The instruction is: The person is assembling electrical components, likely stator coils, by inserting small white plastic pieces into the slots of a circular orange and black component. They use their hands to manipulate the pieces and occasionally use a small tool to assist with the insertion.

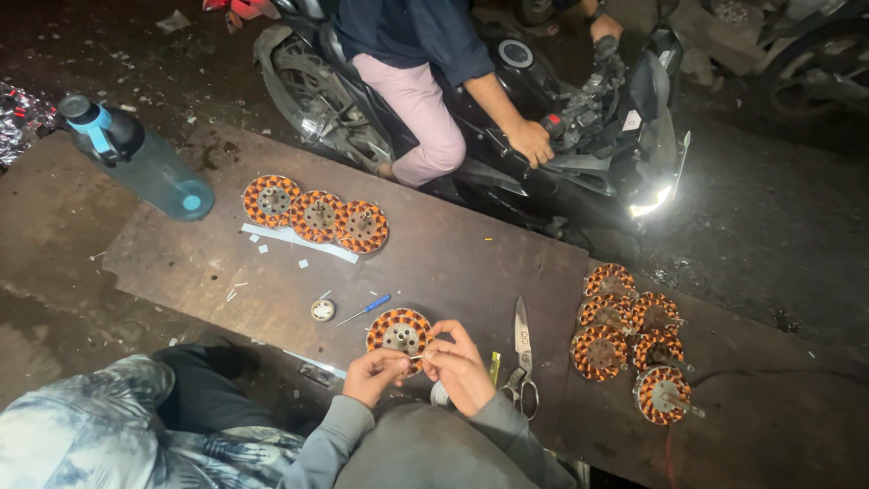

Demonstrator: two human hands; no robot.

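A round copper-wound motor stator (398, 330) lies on the brown board (453, 254) right in front of me. My left hand (373, 374) and my right hand (460, 364) meet at its near edge, fingers pinched together on a thin wire or sleeve coming from the stator. What exactly sits between the fingertips is too small to tell. A small blue-handled screwdriver (367, 309) and a small round part (322, 310) lie just left of the stator.
Scissors (522, 358) lie right of my hands. Three stators (317, 215) sit in a row at the far left, several more (634, 340) at the right. A blue water bottle (136, 154) lies far left. A person sits on a motorcycle (579, 127) beyond the board.
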